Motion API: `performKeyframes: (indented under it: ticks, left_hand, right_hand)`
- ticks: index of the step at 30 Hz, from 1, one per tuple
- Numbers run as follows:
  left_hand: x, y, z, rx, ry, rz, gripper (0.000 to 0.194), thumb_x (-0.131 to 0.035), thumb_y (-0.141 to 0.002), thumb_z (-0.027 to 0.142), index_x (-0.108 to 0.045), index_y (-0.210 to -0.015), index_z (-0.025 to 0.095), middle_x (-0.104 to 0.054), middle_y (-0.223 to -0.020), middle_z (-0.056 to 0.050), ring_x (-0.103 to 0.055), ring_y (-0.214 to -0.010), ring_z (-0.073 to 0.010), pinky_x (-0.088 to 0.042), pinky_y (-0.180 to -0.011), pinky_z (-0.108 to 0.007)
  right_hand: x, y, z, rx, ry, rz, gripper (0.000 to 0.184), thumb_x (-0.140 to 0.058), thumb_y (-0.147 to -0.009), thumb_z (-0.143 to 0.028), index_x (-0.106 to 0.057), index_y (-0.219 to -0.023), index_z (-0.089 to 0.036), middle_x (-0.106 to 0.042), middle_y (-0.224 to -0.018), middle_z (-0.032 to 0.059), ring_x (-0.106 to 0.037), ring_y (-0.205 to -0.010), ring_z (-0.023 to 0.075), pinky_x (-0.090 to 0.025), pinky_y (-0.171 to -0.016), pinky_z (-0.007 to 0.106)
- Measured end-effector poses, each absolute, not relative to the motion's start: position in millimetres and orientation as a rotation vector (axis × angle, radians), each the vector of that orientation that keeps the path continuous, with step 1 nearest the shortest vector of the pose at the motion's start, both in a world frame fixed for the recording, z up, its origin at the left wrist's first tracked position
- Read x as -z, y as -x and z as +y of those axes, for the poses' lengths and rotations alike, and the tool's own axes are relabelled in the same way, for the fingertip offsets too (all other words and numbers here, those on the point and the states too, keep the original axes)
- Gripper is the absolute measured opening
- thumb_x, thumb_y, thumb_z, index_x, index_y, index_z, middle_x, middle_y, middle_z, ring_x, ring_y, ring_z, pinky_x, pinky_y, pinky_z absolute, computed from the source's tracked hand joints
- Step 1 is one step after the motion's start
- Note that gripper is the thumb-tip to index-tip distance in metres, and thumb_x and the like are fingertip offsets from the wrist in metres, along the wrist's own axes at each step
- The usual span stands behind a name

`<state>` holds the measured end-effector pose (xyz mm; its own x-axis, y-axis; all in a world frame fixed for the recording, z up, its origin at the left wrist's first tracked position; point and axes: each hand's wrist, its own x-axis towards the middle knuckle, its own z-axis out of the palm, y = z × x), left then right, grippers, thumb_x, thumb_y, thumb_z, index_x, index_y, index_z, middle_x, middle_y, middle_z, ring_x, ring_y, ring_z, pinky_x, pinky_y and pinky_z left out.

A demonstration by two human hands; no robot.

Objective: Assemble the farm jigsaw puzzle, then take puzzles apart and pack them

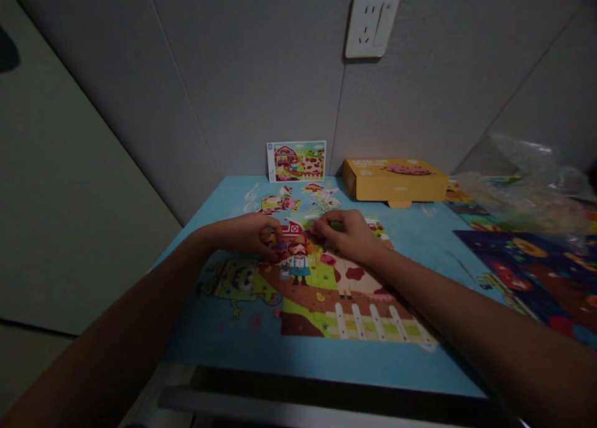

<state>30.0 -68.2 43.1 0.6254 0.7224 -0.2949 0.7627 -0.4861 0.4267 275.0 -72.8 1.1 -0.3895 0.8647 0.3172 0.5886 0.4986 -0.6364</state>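
Observation:
A farm jigsaw puzzle (308,297), partly put together, lies on the blue table; it shows a farmer, a cow and a white fence. At its upper left edge, my left hand (256,234) has its thumb and fingers curled round a puzzle piece (280,247) with purple on it. My right hand (349,234) pinches at the puzzle's top edge, right of the red barn roof, its fingertips on a puzzle piece that they mostly cover. Several loose puzzle pieces (282,203) lie just beyond both hands.
A picture card (298,162) of the farm scene leans against the wall. To its right is a yellow box (401,180) with its flap towards me. Crumpled clear plastic (536,185) and a dark blue puzzle (536,272) lie at the right. The table's front edge (326,378) is near me.

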Motion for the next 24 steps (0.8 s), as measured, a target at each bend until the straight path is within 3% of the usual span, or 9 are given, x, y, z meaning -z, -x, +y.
performKeyframes:
  ticks: [12, 24]
  left_hand:
    - [-41.5, -33.3, -71.2, 0.083, -2.144, 1.082, 0.027, -0.068, -0.070, 0.038, -0.063, -0.088, 0.018, -0.047, -0.058, 0.006, -0.039, -0.051, -0.0094, -0.024, -0.048, -0.023]
    - [-48.6, -1.4, -57.3, 0.119, -2.240, 1.405, 0.044, -0.069, -0.064, 0.052, -0.065, -0.094, 0.020, -0.054, -0.060, 0.004, -0.046, -0.052, -0.0117, -0.026, -0.050, -0.023]
  right_hand:
    - [-0.5, -274.9, -72.5, -0.553, 1.186, -2.123, 0.035, -0.049, -0.087, -0.036, -0.069, -0.068, -0.014, -0.063, -0.062, 0.0034, -0.051, -0.058, 0.0127, -0.032, -0.058, 0.028]
    - [-2.8, -276.7, -72.6, -0.480, 1.179, -2.163, 0.034, -0.049, -0.087, -0.034, -0.070, -0.068, -0.016, -0.066, -0.067, 0.0054, -0.054, -0.062, 0.0144, -0.032, -0.060, 0.030]
